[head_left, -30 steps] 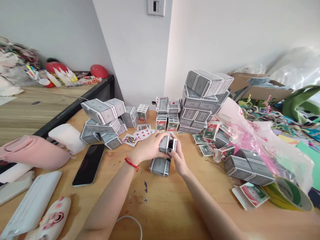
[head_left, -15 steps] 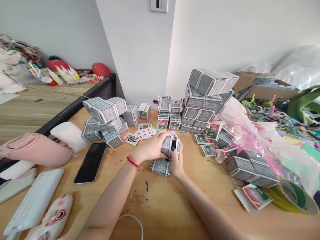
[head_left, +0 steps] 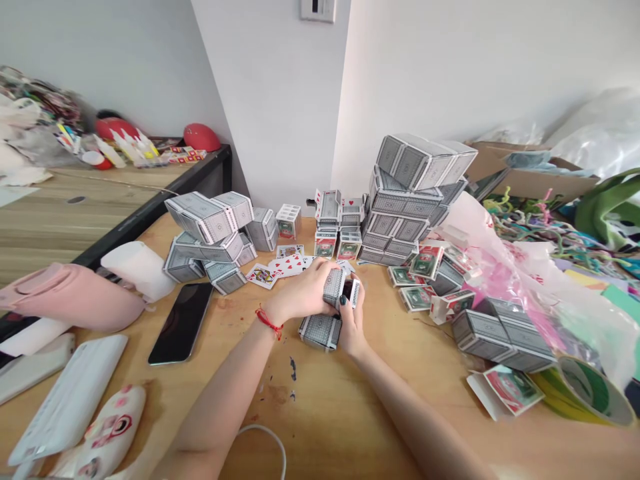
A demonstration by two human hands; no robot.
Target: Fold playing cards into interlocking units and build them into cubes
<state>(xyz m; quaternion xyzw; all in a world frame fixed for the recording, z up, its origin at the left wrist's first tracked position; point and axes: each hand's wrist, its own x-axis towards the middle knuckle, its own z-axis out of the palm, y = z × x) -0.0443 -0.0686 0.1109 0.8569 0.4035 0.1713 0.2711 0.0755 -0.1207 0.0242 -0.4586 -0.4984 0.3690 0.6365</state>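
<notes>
My left hand [head_left: 309, 293], with a red string round its wrist, is closed on a small box folded from grey-backed playing cards [head_left: 333, 288]. My right hand [head_left: 353, 327] grips the same box from the other side, its thumb at the dark open end. Directly below and touching or very near it, a second card box [head_left: 321, 331] rests on the table. Beyond my hands lie loose playing cards [head_left: 287, 265], face up. Parts of the held box are hidden by my fingers.
Stacked card boxes rise at the left [head_left: 210, 230] and in a taller pile at the right [head_left: 405, 200]. Several red and green card packs [head_left: 417, 299] lie right of my hands. A black phone [head_left: 183, 323], a pink bottle [head_left: 75, 300] and yellow tape [head_left: 583, 393] are also there.
Hardly anything differs. Both hands keep hold of the card box, and the box below it appears shifted very slightly left.
</notes>
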